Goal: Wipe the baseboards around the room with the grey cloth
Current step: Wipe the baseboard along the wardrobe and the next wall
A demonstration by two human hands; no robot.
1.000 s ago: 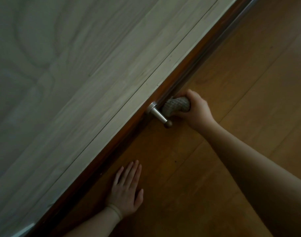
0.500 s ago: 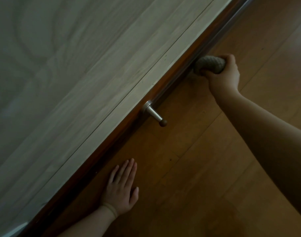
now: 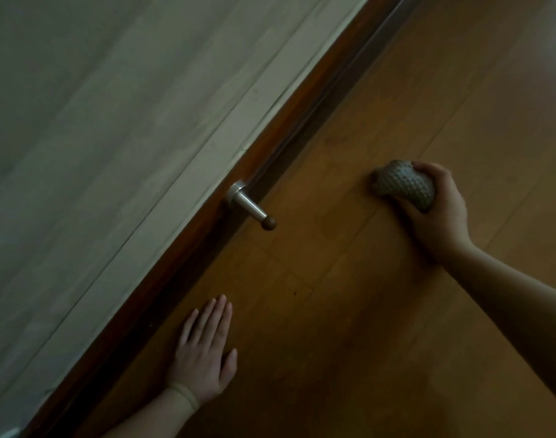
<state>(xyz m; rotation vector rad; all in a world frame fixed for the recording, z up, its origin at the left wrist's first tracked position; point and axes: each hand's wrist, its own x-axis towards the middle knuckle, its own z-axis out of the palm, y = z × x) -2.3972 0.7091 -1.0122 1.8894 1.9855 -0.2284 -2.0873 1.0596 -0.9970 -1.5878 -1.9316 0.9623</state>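
Gripping the balled grey cloth (image 3: 404,186), right hand (image 3: 436,213) has fingers curled round it over the floor (image 3: 349,311), apart from the baseboard (image 3: 289,124). Left hand (image 3: 204,352) lies flat, fingers straight, on floor beside baseboard. Doorstop (image 3: 250,205) juts out between the hands.

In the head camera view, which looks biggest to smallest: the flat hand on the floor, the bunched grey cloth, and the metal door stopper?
1. Left hand, flat on the floor, largest.
2. Grey cloth, balled in the right hand.
3. Door stopper, close to the cloth in length but thinner; nearness to the camera may skew this.
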